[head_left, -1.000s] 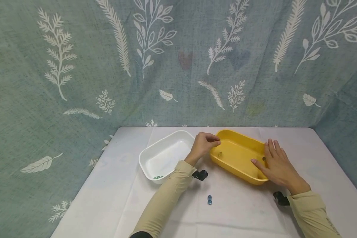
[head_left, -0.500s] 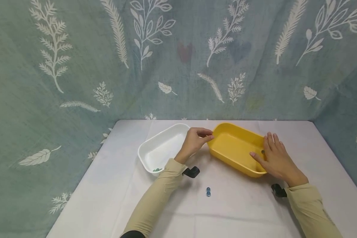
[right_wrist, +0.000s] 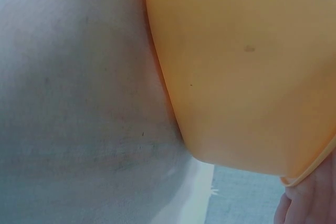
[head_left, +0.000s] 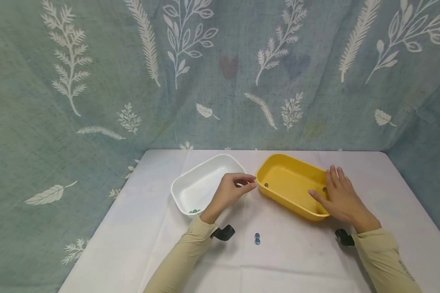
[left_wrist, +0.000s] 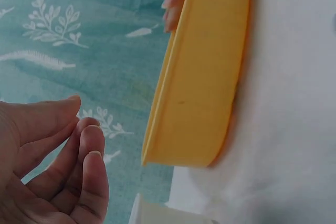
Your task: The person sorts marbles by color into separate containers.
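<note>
My left hand [head_left: 232, 189] hovers beside the left end of the yellow tray [head_left: 293, 206]. Its thumb and fingers are loosely bent, and nothing shows between them in the left wrist view. My right hand [head_left: 342, 199] lies with fairly straight fingers over the tray's right end, the thumb reaching inside. One small dark marble [head_left: 266, 184] sits at the tray's left end; another marble [head_left: 324, 189] is by the right fingers. To the left, a white tray [head_left: 179, 199] contains several green marbles [head_left: 194, 211]. Two blue marbles [head_left: 257, 238] lie together on the cloth.
A white cloth [head_left: 278, 264] covers the table. Behind it hangs a green-blue curtain [head_left: 220, 122] with white leaf prints. The two trays stand side by side with a narrow gap between them, and the left forearm passes near the white tray's front corner.
My left hand has drawn back leftward and toward me from the yellow tray's left end. The right hand stays on the rim. The camera view has shifted slightly.
</note>
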Demonstrator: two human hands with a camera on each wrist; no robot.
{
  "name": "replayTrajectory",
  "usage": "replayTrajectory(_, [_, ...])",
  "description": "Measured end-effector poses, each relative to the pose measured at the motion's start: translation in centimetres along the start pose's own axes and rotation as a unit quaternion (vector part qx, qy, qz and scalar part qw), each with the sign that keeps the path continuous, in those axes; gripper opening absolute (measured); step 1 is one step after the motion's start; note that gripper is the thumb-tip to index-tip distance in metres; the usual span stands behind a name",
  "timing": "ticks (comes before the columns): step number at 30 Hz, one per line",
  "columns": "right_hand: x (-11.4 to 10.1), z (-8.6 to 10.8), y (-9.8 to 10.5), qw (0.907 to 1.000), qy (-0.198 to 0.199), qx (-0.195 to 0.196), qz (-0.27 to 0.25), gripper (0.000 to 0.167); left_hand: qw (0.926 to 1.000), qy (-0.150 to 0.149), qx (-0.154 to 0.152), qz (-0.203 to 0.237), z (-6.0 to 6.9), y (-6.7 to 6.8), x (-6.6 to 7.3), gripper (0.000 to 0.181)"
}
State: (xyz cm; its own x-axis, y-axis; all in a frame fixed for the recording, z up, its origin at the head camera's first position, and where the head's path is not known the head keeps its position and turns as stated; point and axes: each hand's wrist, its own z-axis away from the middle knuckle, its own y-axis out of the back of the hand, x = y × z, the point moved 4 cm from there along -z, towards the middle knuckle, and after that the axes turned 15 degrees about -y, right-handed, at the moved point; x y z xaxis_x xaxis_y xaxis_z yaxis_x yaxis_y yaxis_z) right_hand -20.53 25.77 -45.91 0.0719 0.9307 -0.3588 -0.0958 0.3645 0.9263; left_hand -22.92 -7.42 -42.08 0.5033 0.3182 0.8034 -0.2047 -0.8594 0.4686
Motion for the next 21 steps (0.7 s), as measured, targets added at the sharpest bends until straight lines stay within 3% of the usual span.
replayTrajectory(13, [0.1,0.2,0.0,0.9999,0.008,0.014,0.001,0.106,0.9981,-0.009,-0.027,0.054,5.3,-0.5,0.4,0.025])
replayTrajectory(21, [0.0,0.1,-0.1,0.9999,0.008,0.013,-0.001,0.106,0.9975,-0.002,-0.061,0.034,7.3,-1.1,-0.3,0.028])
